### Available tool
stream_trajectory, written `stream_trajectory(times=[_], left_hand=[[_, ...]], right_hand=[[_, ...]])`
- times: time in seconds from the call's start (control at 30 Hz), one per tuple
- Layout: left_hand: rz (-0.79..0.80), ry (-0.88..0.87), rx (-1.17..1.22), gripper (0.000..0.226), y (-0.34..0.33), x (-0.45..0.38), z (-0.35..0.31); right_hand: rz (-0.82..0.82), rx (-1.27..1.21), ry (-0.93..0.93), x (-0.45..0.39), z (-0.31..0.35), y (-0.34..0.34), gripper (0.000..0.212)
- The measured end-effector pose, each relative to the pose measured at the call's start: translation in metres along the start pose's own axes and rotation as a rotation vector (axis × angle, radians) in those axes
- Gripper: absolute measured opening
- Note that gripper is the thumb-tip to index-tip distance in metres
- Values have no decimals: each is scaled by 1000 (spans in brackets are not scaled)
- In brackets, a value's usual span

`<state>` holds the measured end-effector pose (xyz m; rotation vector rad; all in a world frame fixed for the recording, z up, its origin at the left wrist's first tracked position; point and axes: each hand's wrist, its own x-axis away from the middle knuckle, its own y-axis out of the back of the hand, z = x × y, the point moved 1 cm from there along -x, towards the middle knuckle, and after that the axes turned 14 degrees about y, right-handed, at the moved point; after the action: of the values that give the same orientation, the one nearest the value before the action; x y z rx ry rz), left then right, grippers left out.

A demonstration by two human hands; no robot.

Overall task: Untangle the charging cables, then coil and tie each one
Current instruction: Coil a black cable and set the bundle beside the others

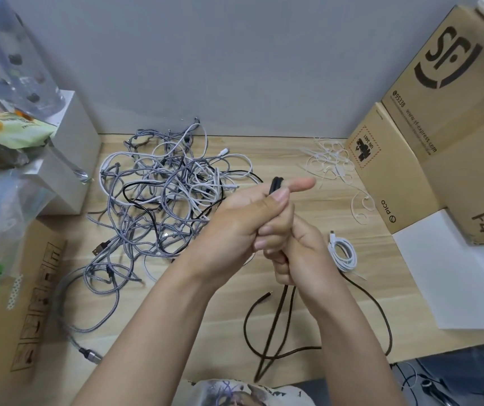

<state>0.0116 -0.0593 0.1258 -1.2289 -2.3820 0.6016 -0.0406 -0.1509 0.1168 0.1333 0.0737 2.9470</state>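
- Nearest the viewer, at the front edge of the wooden desk, a black cable trails in loose loops, its free plug end lying on the wood and one strand hanging over the edge.
- Just above that, two bare hands meet over the middle of the desk. The left hand is curled round doubled folds of the black cable, with the forefinger pointing straight out and the fold poking up behind the thumb.
- Tucked under it, the right hand is clenched round the same strands lower down, where they drop toward the desk.
- Just right of the hands lies one white cable, already coiled and tied.
- Left of and behind the hands sprawls a big tangle of cables, grey braided, white and black, not yet sorted.
- Farther back on the right sits a scatter of white ties, beside stacked cardboard boxes.
- As a judgement: the task is at an early stage, with one cable finished, the black one partly coiled and untied, and most of the pile left.
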Motion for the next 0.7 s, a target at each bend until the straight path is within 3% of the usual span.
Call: stream_trajectory(times=[0.07,0.2,0.37,0.53,0.7], left_hand=[[-60,8,-86,24,-1,-3,1],[-201,29,-188,37,0,-7,5],[-304,-26,-311,51,2,-10,13],[-444,-12,-784,48,0,-9,17],[-505,51,-1065,46,5,-8,16]], right_hand=[[44,96,-49,0,-4,0,52],[166,348,-27,5,-10,1,22],[173,460,68,8,-3,6,32],[260,703,103,12,7,12,35],[173,791,200,14,15,23,36]])
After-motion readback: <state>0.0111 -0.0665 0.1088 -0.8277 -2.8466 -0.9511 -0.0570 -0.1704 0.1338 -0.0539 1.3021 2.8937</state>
